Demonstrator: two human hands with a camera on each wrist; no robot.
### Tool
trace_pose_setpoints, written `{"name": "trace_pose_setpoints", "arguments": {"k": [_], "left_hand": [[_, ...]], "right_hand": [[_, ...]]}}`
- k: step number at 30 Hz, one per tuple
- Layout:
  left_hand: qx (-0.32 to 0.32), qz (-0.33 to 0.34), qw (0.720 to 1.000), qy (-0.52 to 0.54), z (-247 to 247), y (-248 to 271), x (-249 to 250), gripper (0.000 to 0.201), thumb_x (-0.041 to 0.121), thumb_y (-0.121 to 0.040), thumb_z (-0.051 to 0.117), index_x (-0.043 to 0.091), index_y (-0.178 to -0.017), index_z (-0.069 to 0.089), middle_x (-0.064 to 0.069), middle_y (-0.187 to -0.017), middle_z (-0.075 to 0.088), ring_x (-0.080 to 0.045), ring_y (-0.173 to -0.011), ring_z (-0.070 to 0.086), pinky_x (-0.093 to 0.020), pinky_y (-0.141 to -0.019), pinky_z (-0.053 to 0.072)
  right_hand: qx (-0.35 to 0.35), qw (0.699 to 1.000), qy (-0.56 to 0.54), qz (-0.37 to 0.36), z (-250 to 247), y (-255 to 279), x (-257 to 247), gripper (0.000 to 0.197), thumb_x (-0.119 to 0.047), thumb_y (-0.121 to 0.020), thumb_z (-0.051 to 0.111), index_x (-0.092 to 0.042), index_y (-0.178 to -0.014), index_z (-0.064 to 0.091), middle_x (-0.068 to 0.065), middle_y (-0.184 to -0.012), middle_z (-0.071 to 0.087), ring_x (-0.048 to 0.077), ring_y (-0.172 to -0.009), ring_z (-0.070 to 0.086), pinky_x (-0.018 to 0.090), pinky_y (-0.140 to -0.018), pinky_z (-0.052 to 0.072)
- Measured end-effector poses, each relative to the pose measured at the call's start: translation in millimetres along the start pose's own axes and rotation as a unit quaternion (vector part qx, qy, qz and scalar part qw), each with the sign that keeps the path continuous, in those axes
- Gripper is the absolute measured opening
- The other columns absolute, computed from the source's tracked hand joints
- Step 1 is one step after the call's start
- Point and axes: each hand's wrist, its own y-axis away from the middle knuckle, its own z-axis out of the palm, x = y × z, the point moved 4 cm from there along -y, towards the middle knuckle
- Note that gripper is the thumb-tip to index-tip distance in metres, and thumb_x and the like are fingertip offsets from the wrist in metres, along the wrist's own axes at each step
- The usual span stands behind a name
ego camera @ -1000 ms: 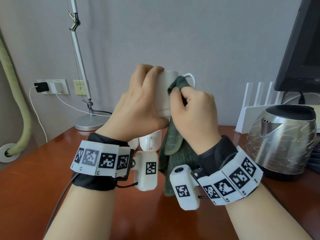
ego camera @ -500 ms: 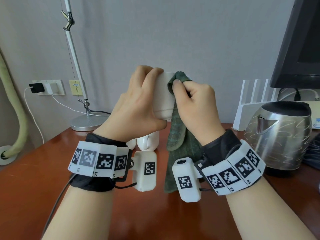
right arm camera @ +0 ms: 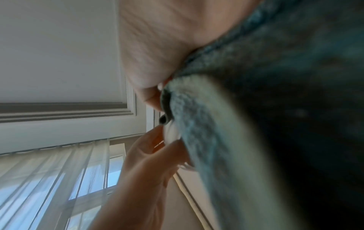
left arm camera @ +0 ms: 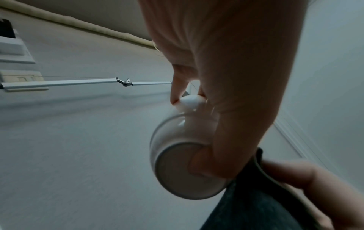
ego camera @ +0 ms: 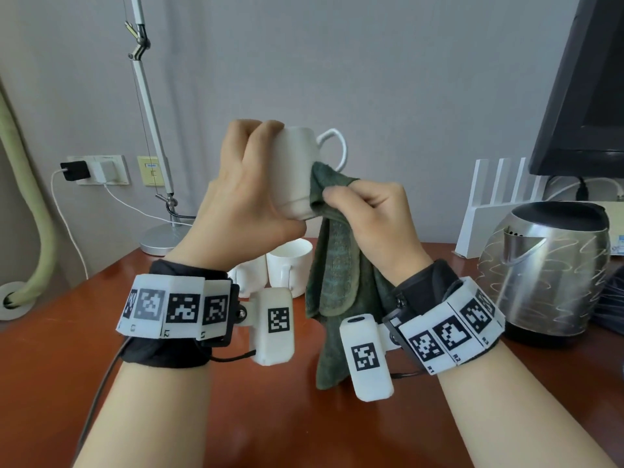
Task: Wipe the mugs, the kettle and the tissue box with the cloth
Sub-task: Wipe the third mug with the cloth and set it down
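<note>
the left hand (ego camera: 243,197) holds one white mug (ego camera: 295,170) up in the air above the table (ego camera: 50,349), fingers curled round its body and the thumb under the base. the mug is tilted, with its handle (ego camera: 334,146) at about 1 o'clock from the hand. the right hand (ego camera: 374,221) is closed round a bunch of the green cloth (ego camera: 334,275) and presses it on the lower side of the mug, at about 3 o'clock of the mug; the rest of the cloth hangs down toward the table.

to do this step well, i think the left hand should turn the mug little by little, so that every part of the wall meets the cloth, also the part now hidden under the fingers. the right hand should press firm but not pull, because the mug is smooth and can slip from the grip. the handle and the rim should be wiped too.

two more mugs (ego camera: 287,268) stand on the table at 6 o'clock from the raised one, and the kettle (ego camera: 553,271) stands at 4 o'clock, well apart. the tissue box i cannot see.
</note>
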Motion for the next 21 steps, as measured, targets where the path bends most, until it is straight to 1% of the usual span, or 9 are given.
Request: {"name": "trace_pose_setpoints", "arguments": {"k": [2,4,6,8,9,11,13,17,21], "left_hand": [[0.01,-0.018,1.0,0.014,-3.0,0.4,-3.1,0.09,0.027,-0.058,0.075,0.008,-0.136,0.037,0.003,-0.122,0.03,-0.015,-0.106,0.041,-0.05,-0.082,0.052],[0.013,-0.033,0.999,0.028,-3.4,0.7,-6.3,0.091,0.026,-0.056,0.075,0.005,-0.137,0.039,0.004,-0.122,0.029,-0.005,-0.104,0.039,-0.037,-0.086,0.047],[0.014,-0.04,0.998,0.043,-3.8,0.7,-9.7,0.092,0.026,-0.055,0.076,0.006,-0.137,0.039,0.005,-0.123,0.029,0.006,-0.104,0.037,-0.02,-0.087,0.042],[0.015,-0.029,0.997,0.065,-3.7,0.9,-12.2,0.092,0.023,-0.056,0.077,0.005,-0.137,0.038,0.003,-0.123,0.029,0.018,-0.107,0.033,-0.001,-0.087,0.034],[0.014,-0.021,0.997,0.074,-3.2,1.1,-12.5,0.092,0.021,-0.056,0.077,0.003,-0.137,0.038,0.002,-0.124,0.029,0.019,-0.11,0.031,0.001,-0.089,0.032],[0.007,-0.004,0.996,0.087,-1.9,0.7,-11.9,0.091,0.017,-0.056,0.078,0.001,-0.137,0.038,0.001,-0.124,0.03,0.016,-0.114,0.032,-0.002,-0.095,0.032],[-0.008,0.012,0.995,0.097,0.0,0.2,-9.4,0.091,0.014,-0.057,0.078,0.001,-0.137,0.038,0.003,-0.124,0.031,0.013,-0.116,0.032,-0.006,-0.098,0.033],[-0.049,0.023,0.991,0.124,6.7,0.7,-7.0,0.091,0.006,-0.058,0.076,0.005,-0.139,0.037,0.012,-0.125,0.031,0.01,-0.119,0.033,-0.006,-0.1,0.035],[-0.071,0.031,0.987,0.139,13.3,0.6,-6.9,0.09,0.006,-0.058,0.073,0.004,-0.14,0.036,0.015,-0.127,0.03,0.01,-0.124,0.032,-0.006,-0.102,0.033]], "right_hand": [[-0.059,0.998,0.007,0.008,-1.2,0.3,-0.6,0.045,-0.01,-0.082,0.061,0.009,-0.05,0.035,0.011,-0.052,0.026,0.019,-0.054,0.031,0.029,-0.052,0.025],[-0.077,0.997,0.03,0.012,-7.1,-1.1,-2.3,0.041,-0.009,-0.077,0.06,0.001,-0.046,0.036,0.01,-0.049,0.027,0.014,-0.051,0.033,0.026,-0.05,0.027],[-0.022,0.998,0.051,-0.001,-16.9,-3.3,-3.7,0.039,-0.008,-0.075,0.057,-0.005,-0.043,0.035,0.008,-0.047,0.024,0.011,-0.051,0.029,0.03,-0.048,0.023],[0.076,0.997,0.035,0.003,-28.5,-6.4,-1.3,0.043,-0.012,-0.084,0.057,-0.003,-0.049,0.033,0.011,-0.049,0.024,0.012,-0.053,0.028,0.034,-0.049,0.024],[0.113,0.993,0.028,0.014,-32.6,-8.3,1.7,0.046,-0.016,-0.09,0.057,-0.008,-0.053,0.031,0.002,-0.049,0.025,0.01,-0.053,0.028,0.031,-0.05,0.025],[0.136,0.989,0.031,0.044,-33.2,-11.1,4.7,0.043,-0.028,-0.095,0.056,-0.018,-0.06,0.033,-0.014,-0.051,0.031,0.006,-0.054,0.031,0.023,-0.056,0.03],[0.131,0.988,0.022,0.079,-29.7,-13.2,9.1,0.037,-0.04,-0.092,0.06,-0.02,-0.07,0.04,-0.017,-0.059,0.04,0.005,-0.06,0.041,0.025,-0.065,0.038],[0.097,0.978,-0.092,0.16,-24.3,-14.4,11.3,0.048,-0.057,-0.076,0.07,-0.017,-0.087,0.047,0.003,-0.08,0.044,0.013,-0.075,0.05,0.031,-0.074,0.044],[0.054,0.975,-0.158,0.147,-23.4,-12.4,1.5,0.033,-0.03,-0.087,0.068,-0.021,-0.055,0.063,0.002,-0.062,0.061,0.016,-0.069,0.059,0.029,-0.065,0.051]]}}
